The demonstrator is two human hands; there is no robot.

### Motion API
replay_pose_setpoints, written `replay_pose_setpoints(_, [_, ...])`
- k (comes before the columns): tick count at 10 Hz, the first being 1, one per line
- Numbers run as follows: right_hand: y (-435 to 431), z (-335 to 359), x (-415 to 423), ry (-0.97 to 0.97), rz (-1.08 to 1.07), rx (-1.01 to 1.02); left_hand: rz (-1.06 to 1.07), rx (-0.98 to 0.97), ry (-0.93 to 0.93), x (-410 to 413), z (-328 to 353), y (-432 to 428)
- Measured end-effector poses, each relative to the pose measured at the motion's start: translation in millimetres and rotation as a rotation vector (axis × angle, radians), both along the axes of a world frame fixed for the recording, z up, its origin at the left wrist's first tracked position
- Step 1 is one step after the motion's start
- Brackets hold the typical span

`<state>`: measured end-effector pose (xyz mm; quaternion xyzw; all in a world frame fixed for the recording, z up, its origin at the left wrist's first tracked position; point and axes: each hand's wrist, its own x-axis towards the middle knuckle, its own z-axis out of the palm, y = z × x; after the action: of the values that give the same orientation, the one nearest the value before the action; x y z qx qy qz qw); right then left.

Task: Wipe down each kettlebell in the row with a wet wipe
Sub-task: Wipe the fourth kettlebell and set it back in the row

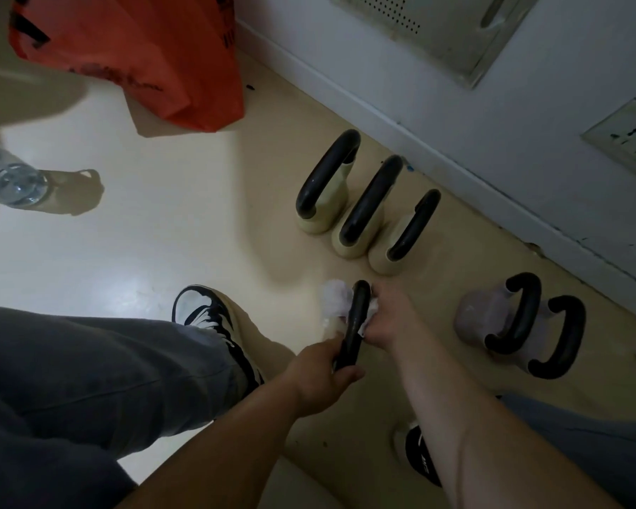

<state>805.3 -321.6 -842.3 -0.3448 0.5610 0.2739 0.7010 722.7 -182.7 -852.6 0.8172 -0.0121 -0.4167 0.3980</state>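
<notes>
While the left hand (318, 376) wraps its grip shut around the near end of the black curved handle (355, 325) of a pale lilac kettlebell (333, 299), the right hand (382, 317) presses a crumpled white wet wipe (366, 323) against the right side of that same handle, fingers curled closed on the wipe. Only a small part of the wipe shows between the hand and the handle. This kettlebell sits on the cream-coloured glossy floor (144, 222), its body mostly hidden under the handle and the hands. Just beyond the grip, three cream kettlebells with black loop handles (368, 203) stand side by side, touching or nearly touching, in a row along the base of the grey wall (492, 115). To the right of the grip, two greyish-lilac kettlebells with black handles (518, 321) stand close together, one partly overlapping the other. To the left of the grip is a black-and-white sneaker (206, 314) below a grey trouser leg (89, 369). Well beyond, an orange plastic bag (144, 49) rests on the floor, and far to the left lies a clear plastic bottle (15, 183).
</notes>
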Motion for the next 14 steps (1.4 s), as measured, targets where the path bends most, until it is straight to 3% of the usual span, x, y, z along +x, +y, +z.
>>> replay_pose_setpoints(2, [21.7, 6.8, 13.0, 0.075, 0.093, -0.22, -0.017, -0.011, 0.026, 2.7, 1.2, 0.1])
replay_pose_setpoints(3, [40.4, 28.6, -9.2, 0.01, 0.21, -0.354, -0.027, -0.007, 0.014, 1.9, 5.9, 2.3])
replay_pose_setpoints(4, [64.3, 29.4, -46.3, -0.18, 0.465, -0.693, -0.133, 0.062, 0.012, 0.8, 4.6, 4.5])
replay_pose_setpoints(5, [85.4, 31.8, -67.1, -0.183, 0.729, -0.798, -0.139, 0.0, -0.076, 0.7, 18.6, 0.3])
replay_pose_setpoints(6, [83.7, 30.4, -59.2, -0.185, 0.699, -0.78, 0.042, -0.03, 0.037, -2.1, 19.8, -0.5])
replay_pose_setpoints(7, [57.1, 10.4, -26.1, -0.288, 0.526, -0.702, -0.23, 0.166, -0.12, -4.2, -6.1, 13.9])
replay_pose_setpoints(8, [23.9, -7.5, -1.9, -0.215, 0.345, -0.441, -0.194, 0.318, 0.028, 2.6, -10.0, 26.2])
replay_pose_setpoints(9, [7.6, -18.9, -6.8, -0.143, 0.231, -0.332, -0.241, 0.384, 0.019, 8.8, -6.7, 29.3])
replay_pose_setpoints(10, [25.8, -12.5, -34.6, -0.066, 0.238, -0.353, -0.263, 0.417, 0.033, 14.5, -11.1, 26.6])
replay_pose_setpoints(11, [61.3, 3.5, -81.7, -0.275, 0.452, -0.709, -0.238, 0.426, 0.03, 12.7, -12.1, 21.7])
replay_pose_setpoints(12, [72.8, -3.2, -128.1, -0.473, 0.64, -0.937, -0.208, 0.455, 0.015, 9.0, -17.1, 18.0])
replay_pose_setpoints(13, [74.5, -5.7, -128.4, -0.487, 0.606, -0.902, -0.2, 0.48, 0.052, 6.0, -22.7, 20.5])
replay_pose_setpoints(14, [62.7, 9.0, -78.5, -0.429, 0.331, -0.725, -0.174, 0.472, 0.06, 7.1, -19.7, 24.1])
